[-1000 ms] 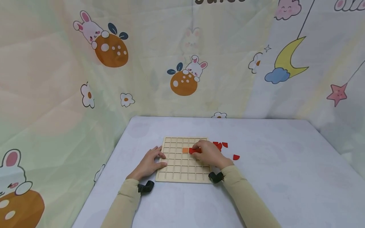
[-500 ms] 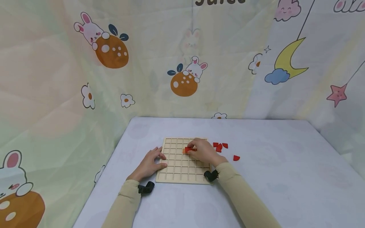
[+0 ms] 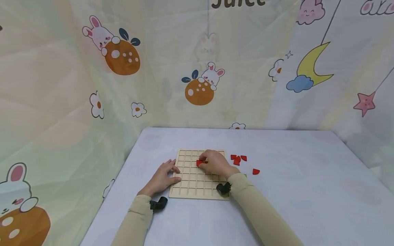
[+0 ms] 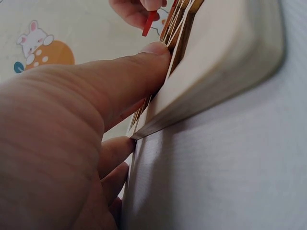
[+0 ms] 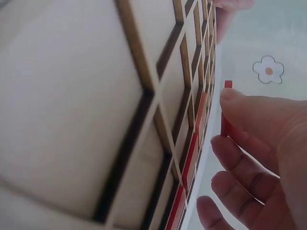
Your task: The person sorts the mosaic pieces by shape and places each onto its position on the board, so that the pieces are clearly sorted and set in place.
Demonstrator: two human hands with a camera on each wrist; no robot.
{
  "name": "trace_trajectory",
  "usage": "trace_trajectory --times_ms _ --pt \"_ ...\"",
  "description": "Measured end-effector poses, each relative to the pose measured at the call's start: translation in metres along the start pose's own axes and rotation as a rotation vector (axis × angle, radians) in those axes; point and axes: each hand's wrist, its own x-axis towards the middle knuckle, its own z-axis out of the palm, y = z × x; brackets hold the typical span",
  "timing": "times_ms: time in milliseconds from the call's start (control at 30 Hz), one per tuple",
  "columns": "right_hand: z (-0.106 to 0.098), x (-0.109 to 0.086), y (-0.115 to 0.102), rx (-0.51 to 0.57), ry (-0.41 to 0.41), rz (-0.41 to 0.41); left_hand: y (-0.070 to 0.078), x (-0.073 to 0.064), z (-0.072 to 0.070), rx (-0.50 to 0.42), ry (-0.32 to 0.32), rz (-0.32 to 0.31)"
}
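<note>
A square wooden grid board [image 3: 187,188] lies on the table, its cells edged by thin raised strips. My left hand [image 3: 161,177] rests at its left side, thumb on top and the other fingers along the edge, as the left wrist view also shows. Over the middle of the board, my right hand [image 3: 217,163] pinches a small flat red piece [image 3: 199,163] between thumb and index finger. That piece stands apart from the grid in the right wrist view. Beyond the strips there, an orange tile [image 5: 202,106] and red tiles [image 5: 176,208] sit in cells.
Several loose red pieces [image 3: 236,162] lie right of the board, some with a rounded edge. Another red piece [image 3: 256,171] lies farther right. A bit of something green [image 3: 245,175] shows beside the right sleeve. A printed cloth [image 3: 160,85] hangs behind the white table.
My right hand has moved left across the board with the red piece, which now covers the orange tile in the head view. The left hand has stayed in place.
</note>
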Motion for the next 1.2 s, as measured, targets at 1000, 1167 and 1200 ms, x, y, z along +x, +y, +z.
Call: trace_trajectory --times_ms 1000,1167,1200 --pt "0.012 0.016 -0.01 0.082 -0.03 0.082 0.002 0.0 -0.001 0.015 -0.008 0.002" --pt "0.017 0.017 -0.007 0.04 -0.017 0.06 0.003 -0.001 -0.001 0.015 -0.006 0.002" --pt "0.018 0.017 -0.007 0.033 -0.013 0.052 0.003 -0.001 0.0 0.017 -0.004 0.001"
